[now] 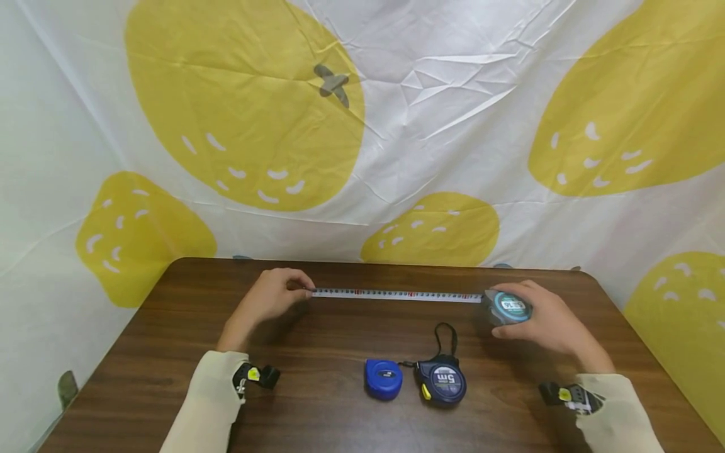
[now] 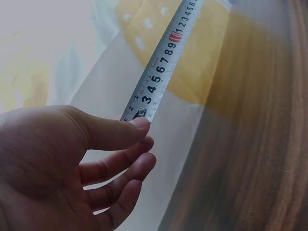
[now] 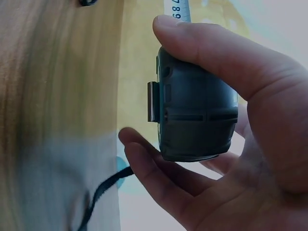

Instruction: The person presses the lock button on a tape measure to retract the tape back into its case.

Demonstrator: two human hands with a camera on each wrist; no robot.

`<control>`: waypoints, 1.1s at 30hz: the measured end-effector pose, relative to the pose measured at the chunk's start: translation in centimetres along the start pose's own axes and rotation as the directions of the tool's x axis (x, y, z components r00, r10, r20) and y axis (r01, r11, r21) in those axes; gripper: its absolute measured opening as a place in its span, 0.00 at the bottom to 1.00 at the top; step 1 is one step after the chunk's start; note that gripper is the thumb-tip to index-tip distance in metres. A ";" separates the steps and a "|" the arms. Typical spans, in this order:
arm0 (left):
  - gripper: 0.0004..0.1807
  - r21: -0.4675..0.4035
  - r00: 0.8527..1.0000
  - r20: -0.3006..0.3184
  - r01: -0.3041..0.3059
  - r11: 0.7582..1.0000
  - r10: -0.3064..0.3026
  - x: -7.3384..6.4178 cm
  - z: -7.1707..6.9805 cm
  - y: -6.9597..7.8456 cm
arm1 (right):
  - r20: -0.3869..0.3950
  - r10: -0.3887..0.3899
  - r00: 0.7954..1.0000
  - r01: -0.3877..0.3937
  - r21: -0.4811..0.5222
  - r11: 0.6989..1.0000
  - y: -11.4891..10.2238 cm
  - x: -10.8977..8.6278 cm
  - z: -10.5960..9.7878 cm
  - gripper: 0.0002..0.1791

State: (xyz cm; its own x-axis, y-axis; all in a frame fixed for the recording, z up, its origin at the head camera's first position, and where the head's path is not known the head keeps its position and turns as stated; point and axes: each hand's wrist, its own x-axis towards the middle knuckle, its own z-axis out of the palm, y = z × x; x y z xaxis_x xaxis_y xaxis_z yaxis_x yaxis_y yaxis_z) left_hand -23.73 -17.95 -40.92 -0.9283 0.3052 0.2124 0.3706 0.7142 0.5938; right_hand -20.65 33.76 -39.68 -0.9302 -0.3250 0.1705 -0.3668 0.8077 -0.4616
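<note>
My left hand [image 1: 275, 294] pinches the hooked end of a white measuring blade [image 1: 396, 295] between thumb and forefinger. In the left wrist view the thumb covers the first numbers of the blade [image 2: 161, 67], beside the rivet. The blade stretches straight across to a teal-and-grey tape measure [image 1: 510, 307] on the right. My right hand [image 1: 546, 318] grips that case, with the thumb on one side and the fingers on the other. In the right wrist view the dark side of the tape measure [image 3: 199, 106] shows, with a metal belt clip [image 3: 153, 101] and a black strap [image 3: 107, 185].
A small blue tape measure [image 1: 383, 379] and a dark blue 5m tape measure [image 1: 444, 381] with a wrist loop [image 1: 445, 340] lie nearer me on the brown wooden table [image 1: 317, 409]. Behind the far edge hangs a white cloth [image 1: 396, 157] printed with yellow fruit.
</note>
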 end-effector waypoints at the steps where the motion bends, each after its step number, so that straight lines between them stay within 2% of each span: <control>1: 0.02 -0.004 1.000 0.001 0.001 1.000 -0.001 0.0 -0.2 0.1 | -0.001 -0.001 1.000 0.001 0.001 1.000 0.0 0.0 -0.1 0.46; 6: 0.02 -0.017 1.000 -0.016 0.016 1.000 -0.016 -0.1 -1.0 0.6 | -0.005 0.005 1.000 -0.005 0.012 1.000 -0.3 -0.1 -0.8 0.45; 10: 0.02 -0.025 0.999 -0.045 0.003 1.000 -0.004 -0.3 -1.4 0.9 | -0.035 0.000 0.999 0.001 0.027 1.000 -0.5 -0.3 -1.2 0.45; 17: 0.03 -0.053 0.996 -0.084 -0.015 0.998 0.010 -0.2 -1.8 1.0 | -0.102 -0.019 0.995 0.024 0.054 0.998 -0.7 -0.4 -1.6 0.44; 25: 0.04 -0.123 0.990 -0.139 -0.033 0.992 0.016 -0.3 -2.1 1.6 | -0.126 -0.010 0.992 0.023 0.101 0.995 -1.2 -0.7 -2.3 0.42; 33: 0.05 -0.145 0.985 -0.170 -0.016 0.989 -0.009 -0.3 -2.4 2.2 | -0.170 -0.020 0.985 0.039 0.106 0.994 -1.6 -0.7 -2.4 0.41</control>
State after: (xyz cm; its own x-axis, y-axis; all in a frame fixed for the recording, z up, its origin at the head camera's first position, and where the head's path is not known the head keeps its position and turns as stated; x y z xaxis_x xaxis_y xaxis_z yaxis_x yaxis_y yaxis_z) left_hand -22.68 -18.01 -37.83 -0.9230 0.1879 0.3358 0.3775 0.6104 0.6963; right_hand -19.40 33.87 -36.98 -0.9112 -0.2529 0.3252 -0.3991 0.7378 -0.5445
